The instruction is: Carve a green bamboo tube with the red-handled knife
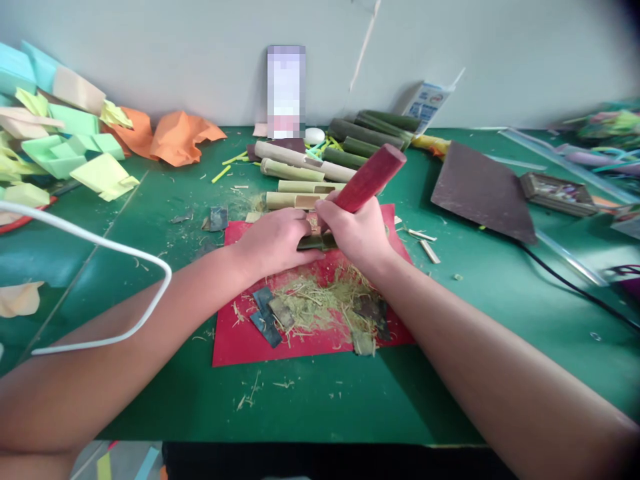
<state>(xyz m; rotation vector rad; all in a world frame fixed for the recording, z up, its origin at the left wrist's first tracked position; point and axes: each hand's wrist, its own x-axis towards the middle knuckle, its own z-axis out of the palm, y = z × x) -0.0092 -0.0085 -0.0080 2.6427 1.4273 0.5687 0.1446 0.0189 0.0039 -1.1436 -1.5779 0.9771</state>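
Observation:
My right hand [356, 235] is closed round a red wooden handle [371, 177] that tilts up and away to the right; whatever is at its lower end is hidden by my fingers. My left hand [274, 239] is closed over a short green bamboo piece [317, 241], pressing it down on a red mat [235, 333]. The two hands touch over the mat. In front of them, a heap of pale bamboo shavings [315, 303] and a few dark bark strips [266, 319] lie on the mat.
Cut bamboo tubes [300, 172], pale and dark green, lie behind the mat. Folded coloured paper [60, 143] is piled at the far left, a white wire loop [125, 250] at the left. A dark sanding sheet [483, 193], a black cable [570, 287] and clutter lie right.

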